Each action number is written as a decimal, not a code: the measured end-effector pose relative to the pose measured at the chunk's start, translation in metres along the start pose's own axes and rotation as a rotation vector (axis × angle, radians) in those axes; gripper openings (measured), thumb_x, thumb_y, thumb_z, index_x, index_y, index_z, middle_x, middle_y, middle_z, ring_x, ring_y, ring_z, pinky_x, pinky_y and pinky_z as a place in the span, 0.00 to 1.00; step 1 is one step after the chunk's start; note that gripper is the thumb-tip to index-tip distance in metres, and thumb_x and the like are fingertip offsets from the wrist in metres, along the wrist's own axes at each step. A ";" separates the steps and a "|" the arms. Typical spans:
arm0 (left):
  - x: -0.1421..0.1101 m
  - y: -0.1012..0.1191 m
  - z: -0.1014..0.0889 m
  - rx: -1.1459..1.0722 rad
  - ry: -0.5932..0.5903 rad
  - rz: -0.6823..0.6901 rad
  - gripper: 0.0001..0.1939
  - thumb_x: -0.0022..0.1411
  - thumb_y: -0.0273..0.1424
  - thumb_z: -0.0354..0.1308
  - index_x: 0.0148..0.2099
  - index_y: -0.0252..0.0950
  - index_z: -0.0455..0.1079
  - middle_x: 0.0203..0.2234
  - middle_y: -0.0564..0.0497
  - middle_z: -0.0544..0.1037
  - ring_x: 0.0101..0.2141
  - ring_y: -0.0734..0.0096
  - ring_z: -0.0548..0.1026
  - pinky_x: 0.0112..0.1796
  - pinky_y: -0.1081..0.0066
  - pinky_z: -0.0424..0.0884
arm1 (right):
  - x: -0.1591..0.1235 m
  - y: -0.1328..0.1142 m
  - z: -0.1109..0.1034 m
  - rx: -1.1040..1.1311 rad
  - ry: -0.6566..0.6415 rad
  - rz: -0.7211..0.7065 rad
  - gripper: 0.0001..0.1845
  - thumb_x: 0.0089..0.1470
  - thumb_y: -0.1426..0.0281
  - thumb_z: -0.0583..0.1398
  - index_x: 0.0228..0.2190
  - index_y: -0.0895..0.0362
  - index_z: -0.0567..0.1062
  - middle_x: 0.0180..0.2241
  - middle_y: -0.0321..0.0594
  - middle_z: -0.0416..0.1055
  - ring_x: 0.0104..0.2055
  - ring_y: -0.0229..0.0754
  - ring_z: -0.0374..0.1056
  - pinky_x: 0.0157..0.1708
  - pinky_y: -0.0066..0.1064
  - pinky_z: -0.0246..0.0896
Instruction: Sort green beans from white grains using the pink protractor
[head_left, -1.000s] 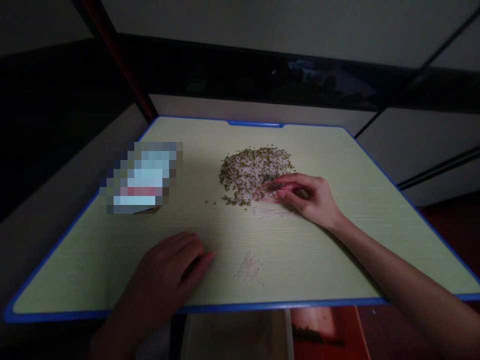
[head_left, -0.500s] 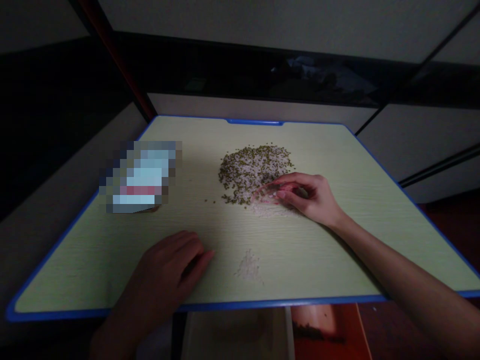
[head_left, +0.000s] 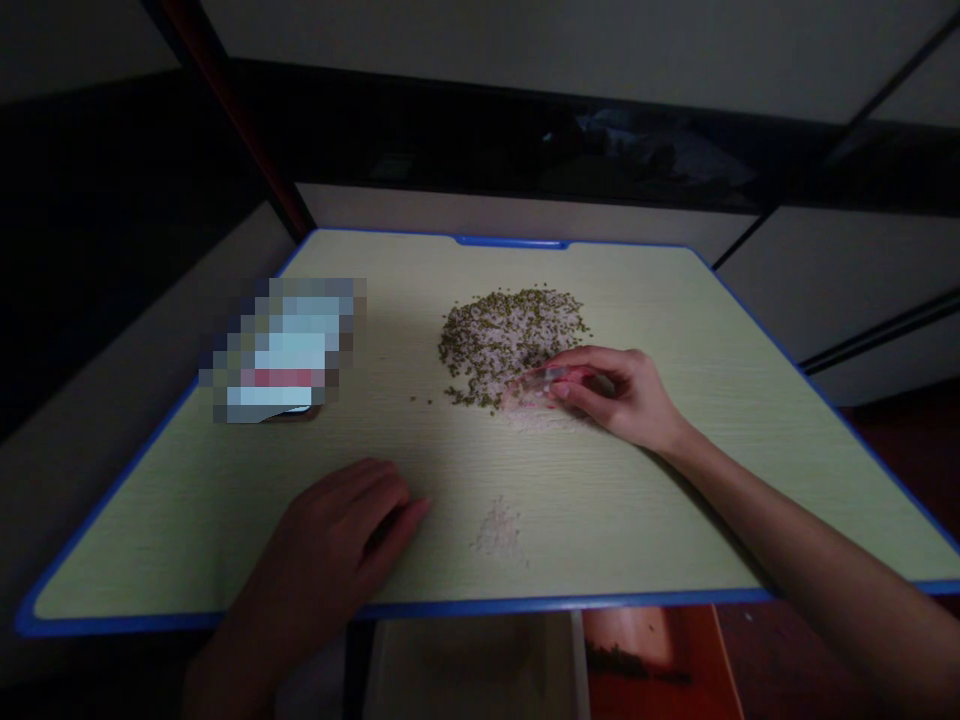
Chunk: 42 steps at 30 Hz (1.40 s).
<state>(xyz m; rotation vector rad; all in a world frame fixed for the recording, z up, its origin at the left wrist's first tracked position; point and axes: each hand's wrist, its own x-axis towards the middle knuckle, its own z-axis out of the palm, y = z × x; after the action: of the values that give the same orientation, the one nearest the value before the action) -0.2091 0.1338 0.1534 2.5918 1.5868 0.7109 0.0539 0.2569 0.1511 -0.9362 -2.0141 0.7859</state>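
Observation:
My right hand (head_left: 619, 395) pinches a see-through plastic piece with a pinkish tint (head_left: 536, 383) between thumb and fingers; its exact kind is unclear. The piece touches the near right edge of a mixed pile of green beans and white rice grains (head_left: 514, 335). Whitish grains (head_left: 540, 418) lie just below it. My left hand (head_left: 349, 530) rests at the front left of the table, fingers loosely bent and thumb apart, with nothing seen in it. To its right is a small patch of white rice (head_left: 499, 530).
The pale table (head_left: 660, 520) has a blue rim. A phone-like device (head_left: 292, 345), pixelated, lies at its left. Below the front edge stand a whitish bin (head_left: 480, 680) and an orange bin (head_left: 667, 650) with dark green bits inside. Cabinet fronts (head_left: 525, 205) stand behind the table.
The plastic piece in my right hand has tilted slightly and looks clearer. Both hands stay in nearly the same place, and the pile looks much the same.

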 end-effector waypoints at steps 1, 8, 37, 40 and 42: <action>0.000 0.000 0.000 0.000 -0.003 0.001 0.16 0.65 0.33 0.46 0.24 0.39 0.60 0.18 0.56 0.68 0.22 0.75 0.68 0.22 0.75 0.63 | 0.000 0.000 0.000 -0.016 -0.002 -0.004 0.10 0.48 0.70 0.64 0.35 0.60 0.80 0.20 0.35 0.73 0.17 0.30 0.58 0.15 0.23 0.49; -0.002 -0.001 0.001 0.015 -0.014 0.013 0.15 0.65 0.33 0.46 0.25 0.38 0.60 0.19 0.56 0.67 0.23 0.74 0.69 0.24 0.74 0.63 | -0.001 0.001 0.000 -0.023 -0.031 -0.019 0.10 0.49 0.69 0.62 0.35 0.60 0.79 0.24 0.38 0.75 0.20 0.33 0.61 0.18 0.25 0.55; -0.003 0.000 0.001 -0.005 -0.020 -0.004 0.15 0.65 0.32 0.47 0.24 0.38 0.60 0.20 0.56 0.67 0.23 0.74 0.68 0.25 0.73 0.63 | 0.002 -0.001 0.005 -0.106 -0.020 -0.134 0.11 0.52 0.69 0.61 0.36 0.61 0.79 0.25 0.39 0.76 0.19 0.32 0.62 0.17 0.24 0.55; -0.003 -0.001 0.001 -0.022 -0.009 -0.011 0.15 0.64 0.32 0.47 0.24 0.38 0.61 0.20 0.56 0.68 0.23 0.74 0.68 0.25 0.73 0.63 | 0.003 -0.001 0.006 -0.103 -0.017 -0.153 0.10 0.52 0.69 0.61 0.36 0.61 0.79 0.26 0.39 0.77 0.19 0.32 0.63 0.17 0.23 0.56; -0.002 -0.001 0.001 -0.025 -0.001 -0.009 0.15 0.64 0.32 0.47 0.24 0.38 0.61 0.20 0.56 0.68 0.23 0.74 0.68 0.25 0.73 0.63 | 0.003 -0.001 0.006 -0.102 -0.016 -0.155 0.11 0.52 0.69 0.61 0.36 0.61 0.79 0.25 0.39 0.77 0.19 0.32 0.64 0.17 0.23 0.56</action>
<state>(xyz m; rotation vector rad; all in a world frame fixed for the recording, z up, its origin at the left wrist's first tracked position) -0.2099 0.1326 0.1515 2.5660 1.5777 0.7235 0.0471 0.2573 0.1502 -0.8209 -2.1289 0.6126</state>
